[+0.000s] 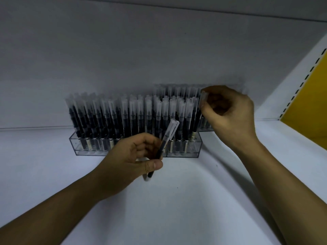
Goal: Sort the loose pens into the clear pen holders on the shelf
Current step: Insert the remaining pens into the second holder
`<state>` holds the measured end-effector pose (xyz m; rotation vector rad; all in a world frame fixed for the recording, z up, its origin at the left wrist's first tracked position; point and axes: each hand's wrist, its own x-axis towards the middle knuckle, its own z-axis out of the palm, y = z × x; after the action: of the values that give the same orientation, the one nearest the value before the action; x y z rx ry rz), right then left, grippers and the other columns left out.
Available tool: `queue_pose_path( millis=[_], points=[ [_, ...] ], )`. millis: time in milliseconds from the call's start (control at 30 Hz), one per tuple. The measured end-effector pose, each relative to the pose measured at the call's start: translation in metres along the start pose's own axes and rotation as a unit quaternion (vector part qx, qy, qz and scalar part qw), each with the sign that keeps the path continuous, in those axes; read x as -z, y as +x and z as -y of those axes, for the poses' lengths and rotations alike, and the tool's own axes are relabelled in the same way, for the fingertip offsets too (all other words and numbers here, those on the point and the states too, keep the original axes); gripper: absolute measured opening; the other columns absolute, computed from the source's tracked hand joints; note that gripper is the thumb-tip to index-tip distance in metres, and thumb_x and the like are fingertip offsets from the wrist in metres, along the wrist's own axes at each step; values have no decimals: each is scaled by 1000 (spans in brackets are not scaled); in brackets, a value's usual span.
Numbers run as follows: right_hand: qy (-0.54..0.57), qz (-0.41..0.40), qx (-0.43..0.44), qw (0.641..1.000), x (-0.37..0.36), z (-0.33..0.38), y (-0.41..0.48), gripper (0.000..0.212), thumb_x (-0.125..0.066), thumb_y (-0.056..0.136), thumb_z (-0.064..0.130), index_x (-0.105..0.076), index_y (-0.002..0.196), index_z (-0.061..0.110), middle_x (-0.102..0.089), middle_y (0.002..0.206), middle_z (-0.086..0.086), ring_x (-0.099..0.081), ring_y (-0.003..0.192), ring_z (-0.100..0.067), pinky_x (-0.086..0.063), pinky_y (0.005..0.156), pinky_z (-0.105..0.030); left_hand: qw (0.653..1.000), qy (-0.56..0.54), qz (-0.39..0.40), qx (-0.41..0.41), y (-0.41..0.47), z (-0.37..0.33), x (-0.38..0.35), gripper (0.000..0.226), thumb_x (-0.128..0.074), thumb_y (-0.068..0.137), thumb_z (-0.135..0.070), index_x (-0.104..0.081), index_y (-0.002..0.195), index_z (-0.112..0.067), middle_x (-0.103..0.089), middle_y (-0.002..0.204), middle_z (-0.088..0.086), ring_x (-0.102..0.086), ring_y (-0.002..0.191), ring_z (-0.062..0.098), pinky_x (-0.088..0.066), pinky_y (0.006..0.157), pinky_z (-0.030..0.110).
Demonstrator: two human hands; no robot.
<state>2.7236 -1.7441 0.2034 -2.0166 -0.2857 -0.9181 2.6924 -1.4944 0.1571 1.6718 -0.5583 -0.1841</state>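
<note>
Pen (168, 137) gripped in left hand (134, 156) (tilted).

Centre frame: pen holder (76, 146) on the shelf (177, 200), upright pens (132, 112) in it; second holder (205, 129) behind, rightward. Before them, my left hand (131, 160) holds loose pens (168, 137), my right hand (228, 110) pinches one pen (203, 97).

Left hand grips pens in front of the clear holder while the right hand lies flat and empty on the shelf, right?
No. The head view shows the right hand pinching a pen cap by the standing rows, not lying empty. The left hand does grip pens before the clear holder.
</note>
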Motion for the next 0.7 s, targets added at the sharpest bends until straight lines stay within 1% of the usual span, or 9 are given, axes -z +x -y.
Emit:
queue_pose_path(
  millis=[100, 167, 233, 267, 400, 500, 600, 667, 700],
  points=[
    [-7, 22, -3, 1000, 0, 0, 0, 22, -74, 88, 11, -74, 106, 24, -72, 84, 13, -69, 74, -6, -54, 69, -13, 1000, -16, -8, 1, -1, -3, -1, 22, -76, 70, -12, -68, 87, -22, -71, 85, 8, -65, 76, 33, -54, 73, 61],
    [-8, 37, -5, 999, -1, -1, -1, 25, -74, 87, 10, -74, 106, 25, -72, 82, 14, -69, 74, -8, -54, 70, -15, 1000, -17, -6, 3, -1, -2, -1, 22, -76, 70, -12, -68, 87, -22, -71, 84, 5, -66, 76, 22, -56, 71, 57],
    [-14, 49, -5, 999, -2, -2, -2, 26, -74, 87, 11, -73, 108, 25, -70, 80, 13, -68, 73, -8, -54, 70, -17, 1000, -16, -8, 6, -1, -2, -1, 22, -76, 70, -10, -68, 87, -22, -70, 83, 3, -67, 77, 18, -58, 72, 48],
    [-18, 54, -3, 998, -2, -2, -2, 27, -75, 86, 11, -72, 110, 25, -70, 79, 12, -68, 73, -9, -55, 70, -18, 1000, -19, -10, 7, -1, -2, -1, 22, -76, 70, -10, -68, 87, -22, -70, 83, 2, -67, 77, 18, -58, 72, 47],
    [-41, 80, -5, 996, -2, -2, -1, 34, -73, 85, 13, -66, 115, 27, -67, 78, 10, -67, 70, -8, -53, 66, -18, 999, -22, -20, 17, 0, -2, 0, 25, -75, 76, -1, -70, 90, -21, -70, 84, 4, -68, 78, 23, -56, 74, 62],
    [-47, 49, 7, 998, -2, 1, -3, 28, -70, 85, 13, -67, 110, 26, -65, 76, 9, -64, 68, -9, -50, 63, -17, 999, -10, -25, 23, 0, -2, -1, 27, -74, 77, 0, -72, 91, -24, -72, 88, 7, -70, 84, 31, -54, 76, 66],
    [21, 8, 40, 999, 0, 7, -5, 19, -66, 87, 5, -70, 98, 20, -63, 70, 0, -57, 59, -10, -44, 59, -19, 999, -16, -25, 24, -1, -2, -1, 24, -72, 78, -6, -73, 91, -25, -73, 92, 10, -72, 87, 31, -56, 76, 64],
    [73, 40, 45, 996, 0, 11, -9, 19, -66, 89, 3, -72, 95, 20, -63, 69, -7, -54, 55, -13, -44, 53, -23, 999, -22, -22, 25, -1, -2, -1, 23, -69, 78, -8, -74, 93, -24, -74, 94, 10, -73, 88, 31, -57, 75, 62],
    [103, 73, 40, 991, 0, 13, -11, 19, -66, 90, 4, -73, 97, 20, -65, 71, -9, -56, 54, -22, -47, 50, -30, 999, -24, -21, 28, -1, -1, -1, 23, -68, 80, -6, -73, 96, -21, -75, 95, 10, -73, 88, 31, -57, 75, 60]
  ],
)
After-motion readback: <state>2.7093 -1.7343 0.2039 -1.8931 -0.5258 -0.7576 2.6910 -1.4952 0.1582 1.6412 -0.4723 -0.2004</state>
